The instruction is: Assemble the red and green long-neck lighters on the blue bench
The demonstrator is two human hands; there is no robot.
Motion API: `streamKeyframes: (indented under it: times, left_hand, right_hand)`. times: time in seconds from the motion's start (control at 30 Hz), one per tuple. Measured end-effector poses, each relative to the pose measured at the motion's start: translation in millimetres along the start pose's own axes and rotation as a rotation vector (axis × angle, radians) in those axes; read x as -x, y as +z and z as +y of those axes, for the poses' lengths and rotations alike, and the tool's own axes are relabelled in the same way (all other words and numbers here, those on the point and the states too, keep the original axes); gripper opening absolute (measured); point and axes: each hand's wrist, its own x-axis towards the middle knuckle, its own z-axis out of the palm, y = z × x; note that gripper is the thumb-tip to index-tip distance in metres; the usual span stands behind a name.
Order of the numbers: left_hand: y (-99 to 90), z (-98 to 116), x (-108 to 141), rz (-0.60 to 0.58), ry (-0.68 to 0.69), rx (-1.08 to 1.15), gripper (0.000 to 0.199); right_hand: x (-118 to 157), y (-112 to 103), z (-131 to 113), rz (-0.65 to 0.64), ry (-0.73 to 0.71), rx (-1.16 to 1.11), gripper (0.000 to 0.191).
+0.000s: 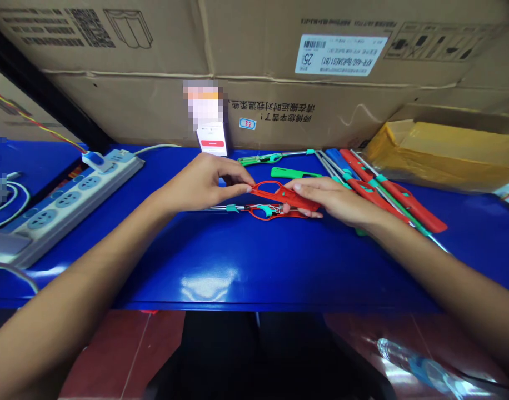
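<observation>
Between my two hands is a red plastic lighter shell half (275,193) with a finger loop, raised a little over the blue table. My left hand (210,180) pinches its looped front end between thumb and fingers. Around its wider handle end, my right hand (321,194) is closed, thumb on top. Just below sits an opened red long-necked lighter (265,212), its teal trigger, wires and metal tube showing; fingers of my right hand reach its handle, partly hidden. Behind are an opened green lighter (260,159) and a green shell half (296,173).
Several red, green and blue lighters (375,191) lie to the right, near a yellow-taped carton (450,147). A power strip (77,194) is on the left. A lit phone (213,136) leans against the big cardboard box (154,105). A plastic bottle (421,366) lies on the floor.
</observation>
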Motion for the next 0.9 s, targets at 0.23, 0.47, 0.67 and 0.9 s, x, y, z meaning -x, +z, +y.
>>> streamKeyframes:
  times: [0.23, 0.47, 0.67, 0.9]
  left_hand:
    - [-1.9, -5, 2, -0.052, -0.029, 0.011, 0.025]
    - [1.0, -7, 1, -0.079, -0.016, -0.009, 0.023]
    - [-1.7, -5, 2, -0.120, 0.001, -0.031, 0.020]
    - [5.7, -12, 0, -0.197, 0.002, -0.097, 0.016]
  right_hand:
    - [-1, -1, 2, 0.057, -0.276, 0.421, 0.037]
    - [0, 1, 11, 0.090, -0.465, 0.820, 0.038]
    - [1, 2, 7, 0.123, -0.432, 0.784, 0.029]
    - [-1, 4, 7, 0.068, -0.399, 0.759, 0.026]
